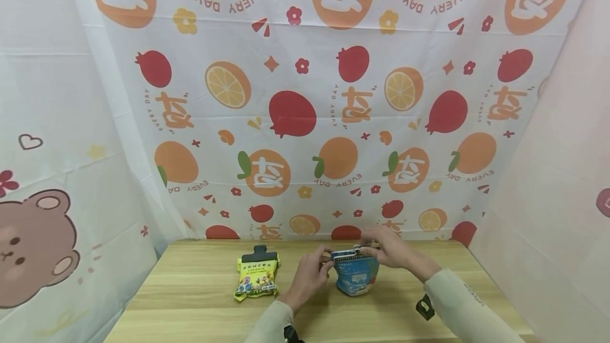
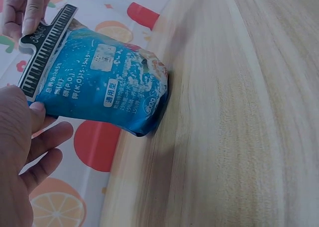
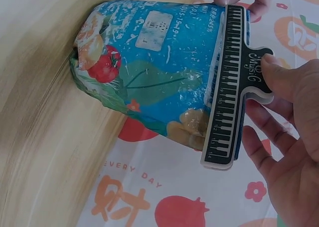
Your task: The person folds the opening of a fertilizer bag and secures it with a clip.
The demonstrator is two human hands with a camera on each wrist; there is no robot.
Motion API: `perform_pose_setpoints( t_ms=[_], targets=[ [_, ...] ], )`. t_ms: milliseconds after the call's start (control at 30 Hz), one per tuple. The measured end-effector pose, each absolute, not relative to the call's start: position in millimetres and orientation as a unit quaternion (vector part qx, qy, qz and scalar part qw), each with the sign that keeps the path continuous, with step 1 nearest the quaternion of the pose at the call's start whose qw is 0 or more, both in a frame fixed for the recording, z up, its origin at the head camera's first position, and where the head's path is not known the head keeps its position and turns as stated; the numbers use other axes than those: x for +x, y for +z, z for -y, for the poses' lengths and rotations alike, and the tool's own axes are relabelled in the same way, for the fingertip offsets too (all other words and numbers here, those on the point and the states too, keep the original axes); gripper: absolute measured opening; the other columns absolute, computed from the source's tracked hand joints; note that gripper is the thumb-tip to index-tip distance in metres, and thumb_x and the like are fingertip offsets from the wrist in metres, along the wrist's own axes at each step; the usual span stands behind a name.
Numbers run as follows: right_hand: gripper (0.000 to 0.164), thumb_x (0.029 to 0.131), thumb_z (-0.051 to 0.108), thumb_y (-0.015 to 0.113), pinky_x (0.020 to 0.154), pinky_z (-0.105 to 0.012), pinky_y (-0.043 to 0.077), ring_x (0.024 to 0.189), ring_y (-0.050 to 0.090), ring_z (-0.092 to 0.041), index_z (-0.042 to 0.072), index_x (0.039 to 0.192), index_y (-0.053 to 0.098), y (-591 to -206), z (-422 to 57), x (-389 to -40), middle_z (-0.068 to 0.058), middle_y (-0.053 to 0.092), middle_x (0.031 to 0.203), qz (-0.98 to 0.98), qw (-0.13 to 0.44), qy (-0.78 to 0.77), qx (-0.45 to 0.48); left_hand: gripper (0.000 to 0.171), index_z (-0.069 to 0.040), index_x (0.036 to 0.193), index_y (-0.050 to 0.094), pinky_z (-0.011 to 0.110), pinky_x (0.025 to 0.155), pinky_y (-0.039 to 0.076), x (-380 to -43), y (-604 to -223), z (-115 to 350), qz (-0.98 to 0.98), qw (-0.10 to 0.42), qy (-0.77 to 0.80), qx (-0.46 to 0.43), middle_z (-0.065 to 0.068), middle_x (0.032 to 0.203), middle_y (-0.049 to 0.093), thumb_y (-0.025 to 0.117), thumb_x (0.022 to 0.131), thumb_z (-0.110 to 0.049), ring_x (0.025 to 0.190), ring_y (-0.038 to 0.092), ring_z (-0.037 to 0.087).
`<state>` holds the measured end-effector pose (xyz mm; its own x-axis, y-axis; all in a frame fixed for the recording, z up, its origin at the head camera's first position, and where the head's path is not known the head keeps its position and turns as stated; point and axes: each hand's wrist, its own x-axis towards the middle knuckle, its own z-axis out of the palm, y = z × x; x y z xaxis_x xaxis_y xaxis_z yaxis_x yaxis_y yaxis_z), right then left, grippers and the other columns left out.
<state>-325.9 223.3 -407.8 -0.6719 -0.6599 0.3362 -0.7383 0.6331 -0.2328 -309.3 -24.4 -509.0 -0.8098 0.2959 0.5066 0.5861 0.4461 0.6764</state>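
Observation:
A blue plastic bag (image 1: 355,277) with white print stands upright on the table, its top edge in a long clip (image 3: 224,87) patterned with black and white piano keys. My right hand (image 1: 393,247) pinches the clip's black handle, the thumb (image 3: 281,80) on its near face and the fingertips behind. At the bag's other top corner, beside the clip's end, my left hand (image 1: 308,274) pinches the bag between thumb (image 2: 37,112) and a finger. The left hand's other fingers are loosely bent. Vegetable pictures show on the bag in the right wrist view.
To the left on the wooden table (image 1: 190,290) lies a yellow packet (image 1: 257,279) with a black clip (image 1: 259,254) on its top. A fruit-printed cloth (image 1: 295,163) hangs behind the table's far edge. Black devices (image 1: 425,307) are worn at the wrists.

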Motion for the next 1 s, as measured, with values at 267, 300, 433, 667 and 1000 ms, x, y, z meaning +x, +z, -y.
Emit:
perform_pose_setpoints(
  t_ms=[267, 300, 433, 667, 1000],
  targets=[
    [0.008, 0.096, 0.031, 0.07, 0.074, -0.025, 0.052, 0.088, 0.06, -0.003, 0.026, 0.102, 0.069, -409.1, -223.4, -324.8, 0.013, 0.068, 0.096, 0.915, 0.054, 0.201, 0.346, 0.019, -0.01, 0.113, 0.065, 0.013, 0.055, 0.05, -308.7, -508.8, 26.1, 0.838, 0.185, -0.441, -0.262, 0.013, 0.099, 0.08, 0.063, 0.097, 0.0, 0.072, 0.071, 0.004],
    [0.009, 0.097, 0.032, 0.069, 0.074, -0.025, 0.052, 0.088, 0.06, -0.003, 0.026, 0.104, 0.069, -410.2, -223.9, -324.9, 0.012, 0.068, 0.097, 0.916, 0.048, 0.205, 0.342, 0.019, -0.01, 0.113, 0.066, 0.013, 0.056, 0.05, -308.6, -509.0, 26.2, 0.839, 0.186, -0.439, -0.261, 0.012, 0.101, 0.079, 0.064, 0.097, 0.0, 0.075, 0.073, 0.006],
    [0.014, 0.099, 0.033, 0.066, 0.074, -0.025, 0.053, 0.089, 0.061, -0.003, 0.024, 0.11, 0.068, -414.0, -226.7, -325.6, 0.01, 0.069, 0.099, 0.915, 0.036, 0.226, 0.333, 0.019, -0.01, 0.114, 0.067, 0.013, 0.061, 0.051, -308.0, -509.6, 26.2, 0.843, 0.192, -0.43, -0.262, 0.01, 0.105, 0.079, 0.064, 0.097, -0.003, 0.084, 0.075, 0.012],
    [0.018, 0.099, 0.036, 0.066, 0.074, -0.024, 0.053, 0.086, 0.061, -0.003, 0.025, 0.113, 0.067, -416.8, -229.2, -327.3, 0.01, 0.068, 0.098, 0.912, 0.033, 0.241, 0.332, 0.022, -0.013, 0.118, 0.066, 0.008, 0.049, 0.041, -307.2, -510.2, 23.9, 0.838, 0.227, -0.408, -0.283, 0.009, 0.099, 0.08, 0.068, 0.097, -0.016, 0.053, 0.053, -0.008],
    [0.035, 0.089, 0.014, 0.078, 0.083, -0.034, 0.059, 0.098, 0.067, -0.01, 0.017, 0.122, 0.066, -422.1, -244.8, -330.8, 0.003, 0.073, 0.108, 0.919, -0.026, 0.262, 0.295, 0.014, -0.017, 0.11, 0.067, 0.012, 0.049, 0.034, -310.2, -511.0, 18.9, 0.846, 0.224, -0.395, -0.279, 0.003, 0.1, 0.079, 0.062, 0.101, -0.026, 0.049, 0.036, -0.009]
  ],
)
